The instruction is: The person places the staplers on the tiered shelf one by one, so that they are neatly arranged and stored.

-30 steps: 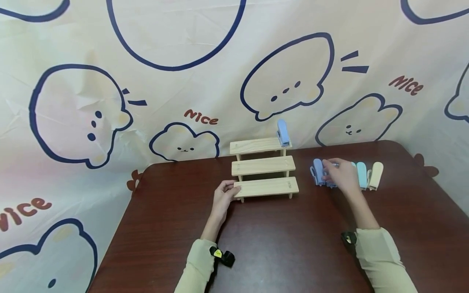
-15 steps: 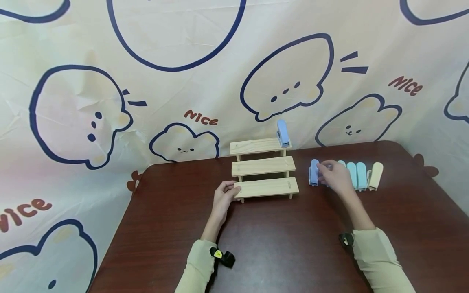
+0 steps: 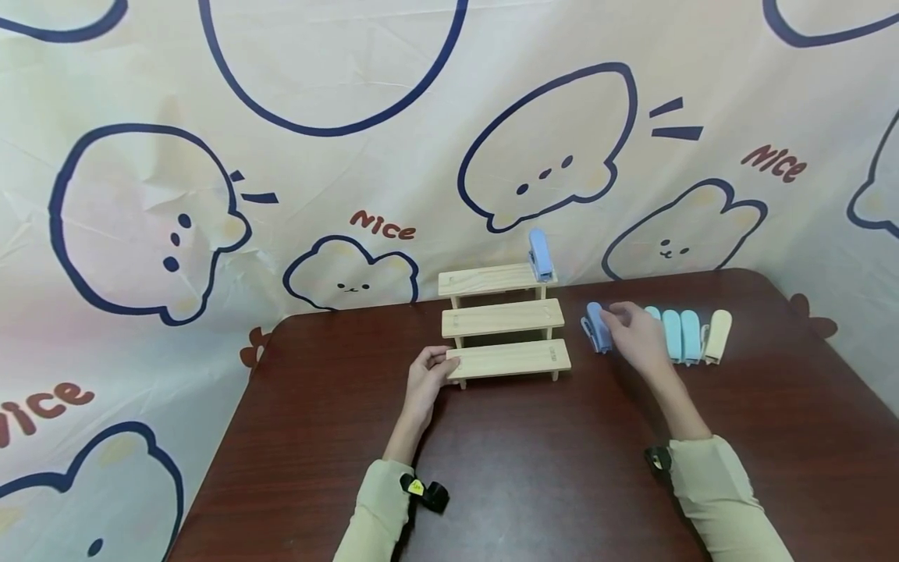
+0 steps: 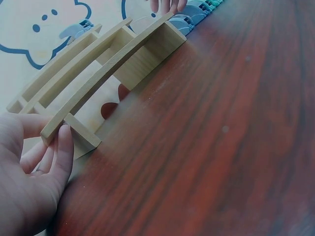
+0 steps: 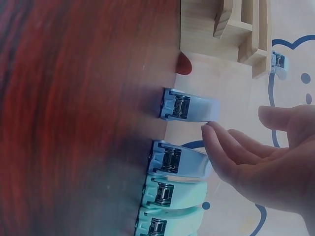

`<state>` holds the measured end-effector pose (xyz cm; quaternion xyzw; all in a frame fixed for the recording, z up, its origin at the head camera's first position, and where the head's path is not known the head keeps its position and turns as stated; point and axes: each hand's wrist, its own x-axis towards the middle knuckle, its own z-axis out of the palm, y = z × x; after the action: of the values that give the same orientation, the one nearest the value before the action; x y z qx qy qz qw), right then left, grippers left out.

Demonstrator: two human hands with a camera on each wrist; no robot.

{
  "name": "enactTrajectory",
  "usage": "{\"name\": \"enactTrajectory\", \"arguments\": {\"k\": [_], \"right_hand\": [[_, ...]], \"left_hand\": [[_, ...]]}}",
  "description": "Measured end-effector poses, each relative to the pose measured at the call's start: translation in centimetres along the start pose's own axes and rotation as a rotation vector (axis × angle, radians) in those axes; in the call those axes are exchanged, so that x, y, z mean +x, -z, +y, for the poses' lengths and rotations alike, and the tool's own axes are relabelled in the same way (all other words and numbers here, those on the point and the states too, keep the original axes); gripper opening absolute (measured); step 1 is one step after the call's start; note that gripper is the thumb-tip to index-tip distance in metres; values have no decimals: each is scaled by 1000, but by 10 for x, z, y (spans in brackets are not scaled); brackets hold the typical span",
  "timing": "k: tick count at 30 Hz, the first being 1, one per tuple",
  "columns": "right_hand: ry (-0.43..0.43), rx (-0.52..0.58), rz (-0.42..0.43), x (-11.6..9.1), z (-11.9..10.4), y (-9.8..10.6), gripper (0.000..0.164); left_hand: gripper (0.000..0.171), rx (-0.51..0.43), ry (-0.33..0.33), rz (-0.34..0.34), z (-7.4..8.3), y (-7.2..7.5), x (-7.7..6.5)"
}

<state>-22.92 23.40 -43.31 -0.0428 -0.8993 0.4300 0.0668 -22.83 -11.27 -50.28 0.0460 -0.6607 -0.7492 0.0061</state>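
A three-tier wooden step shelf (image 3: pixel 509 359) stands at the back of the table. My left hand (image 3: pixel 426 377) grips the left end of its lowest step, with fingers curled at the board's end in the left wrist view. One light blue stapler (image 3: pixel 540 256) stands upright on the right end of the top step. To the right of the shelf, my right hand (image 3: pixel 641 337) is at another blue stapler (image 5: pixel 189 105), which stands on end apart from the row. Its fingertips touch that stapler's upper edge, while the thumb is held away.
Beside the right hand stands a row of staplers: a blue one (image 5: pixel 179 160), several teal ones (image 3: pixel 672 336) and a cream one (image 3: pixel 718 337) at the right end. A cartoon-print cloth (image 3: pixel 435 172) hangs behind the dark wooden table (image 3: pixel 534 468).
My right hand has moved left, and the leftmost blue stapler has shifted left, away from the row. The left hand and the shelf have stayed in place.
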Motion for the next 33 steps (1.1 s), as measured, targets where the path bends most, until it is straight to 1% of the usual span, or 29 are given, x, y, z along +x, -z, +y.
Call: {"name": "enactTrajectory", "arguments": {"k": [4,10,15,19,24,28,33], "right_hand": [[-5,14,-9,0,-1,-1,52],[-29,49,-29,-2,-1,0,56],[-45,83,-30,-3,-1,0,56],[-54,76,-32,-4,-2,-1,57],[-62,74,-91,-1,0,-3,56],[-46,77,-141,3,3,-6,55],[-41,75,-197,8,5,-9,60]], "left_hand": [[26,-10,-2,-4,-1,1,0],[28,-1,2,-12,-1,1,-1],[29,-10,-8,-14,-1,0,-1],[30,-8,-12,-14,0,0,-1],[30,-10,-10,-9,0,0,-1],[29,-8,-9,-7,-1,0,0],[28,-11,-10,-8,-1,0,0]]}}
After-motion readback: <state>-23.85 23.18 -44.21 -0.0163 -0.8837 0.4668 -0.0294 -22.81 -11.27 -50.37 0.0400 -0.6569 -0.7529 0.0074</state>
